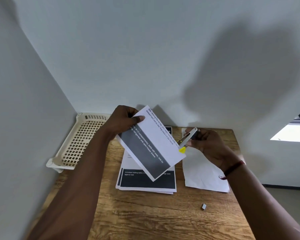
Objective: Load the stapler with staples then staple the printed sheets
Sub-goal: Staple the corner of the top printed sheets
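Closest to the camera, below and a bit to the near side of the right hand, there's a little block of staples sitting on its own on the wooden table, well apart from everything else.

Moving up, the stack of printed sheets lies flat on the table between the two forearms, under the lifted paper. Just under the right hand is a plain white sheet, also flat, with a small red mark near the wrist. That wrist has a red thread band on it.

The right hand is closed around the stapler, fingers wrapped on the metal body, and the yellow tip points toward the left hand and sits right at the edge of the held paper.

The left hand is pinching a set of sheets up off the table, thumb on top, fingers curled behind, the paper tilted diagonally so its lower corner hangs over the stack.

Further back, past the left hand, a cream plastic tray leans in the corner against the wall.
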